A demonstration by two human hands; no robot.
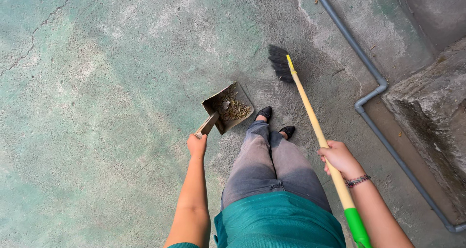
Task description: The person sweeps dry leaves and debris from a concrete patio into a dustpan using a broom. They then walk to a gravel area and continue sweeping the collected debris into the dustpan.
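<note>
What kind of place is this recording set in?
Probably an outdoor yard or patio: a cracked, green-stained concrete floor, a grey drainpipe along the ground, and a rough concrete block.

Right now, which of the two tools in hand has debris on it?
The dustpan in the left hand, holding dry leaves. The broom in the right hand carries none.
</note>
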